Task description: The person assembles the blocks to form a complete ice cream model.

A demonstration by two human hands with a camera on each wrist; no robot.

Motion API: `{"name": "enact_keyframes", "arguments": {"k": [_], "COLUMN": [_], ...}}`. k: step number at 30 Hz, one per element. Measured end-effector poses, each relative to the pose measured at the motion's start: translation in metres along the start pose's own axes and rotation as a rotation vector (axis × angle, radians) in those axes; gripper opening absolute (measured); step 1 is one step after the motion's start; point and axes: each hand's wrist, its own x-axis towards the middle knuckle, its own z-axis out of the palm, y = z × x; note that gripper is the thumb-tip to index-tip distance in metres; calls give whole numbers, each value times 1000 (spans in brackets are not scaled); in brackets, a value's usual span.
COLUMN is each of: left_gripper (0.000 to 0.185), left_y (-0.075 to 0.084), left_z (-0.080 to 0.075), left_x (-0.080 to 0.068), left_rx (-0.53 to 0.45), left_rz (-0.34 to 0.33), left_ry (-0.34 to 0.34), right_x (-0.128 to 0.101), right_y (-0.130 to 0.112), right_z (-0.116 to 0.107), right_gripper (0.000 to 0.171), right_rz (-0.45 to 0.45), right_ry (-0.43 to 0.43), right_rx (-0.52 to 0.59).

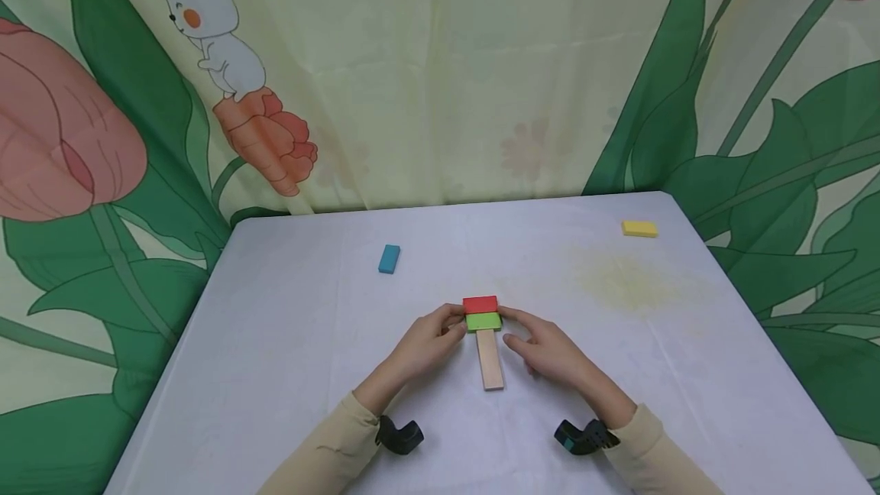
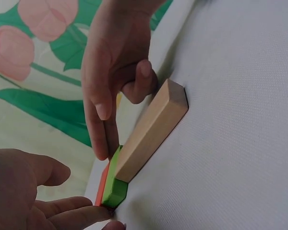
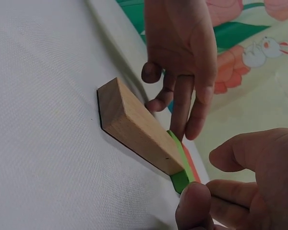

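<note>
A red block (image 1: 480, 303), a green block (image 1: 483, 321) and a long wooden block (image 1: 490, 359) lie flat in a T shape at the table's middle. My left hand (image 1: 448, 329) touches the left end of the green and red blocks with its fingertips (image 2: 89, 211). Opposite it, my right hand (image 1: 517, 331) sets straight fingers (image 2: 102, 136) against their right end, the thumb (image 2: 143, 76) hanging beside the wooden block (image 2: 151, 128). In the right wrist view the left hand's fingers (image 3: 182, 112) point down at the green block (image 3: 180, 168). Neither hand wraps around a block.
A blue block (image 1: 389, 258) lies at the back left of the white table (image 1: 289, 342) and a yellow block (image 1: 639, 228) near the back right corner. A flower-print curtain (image 1: 440, 75) hangs behind the table.
</note>
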Motion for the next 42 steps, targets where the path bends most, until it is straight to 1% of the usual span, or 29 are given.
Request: {"name": "enact_keyframes", "arguments": {"k": [12, 15, 19, 22, 28, 36, 42], "left_gripper": [44, 44, 42, 42, 41, 38, 36], "left_y": [-1, -1, -3, -6, -12, -22, -29], "left_z": [0, -1, -5, -10, -26, -49, -68], "left_x": [-1, -1, -1, 1, 7, 16, 26], "left_rx": [-15, -5, 26, 54, 88, 94, 108], "left_rz": [-2, -11, -23, -22, -11, -58, -81], "left_ry": [3, 12, 34, 50, 98, 206, 265], "right_x": [-2, -1, 0, 1, 1, 0, 1], "right_y": [0, 1, 1, 0, -1, -1, 1], "right_z": [-1, 1, 5, 8, 13, 15, 15], "right_gripper": [55, 56, 61, 64, 69, 73, 72], "right_rz": [-43, -91, -175, -210, -205, -210, -211], "right_ry": [19, 64, 147, 171, 159, 144, 132], "right_rx": [-14, -67, -205, -279, -346, -372, -378]}}
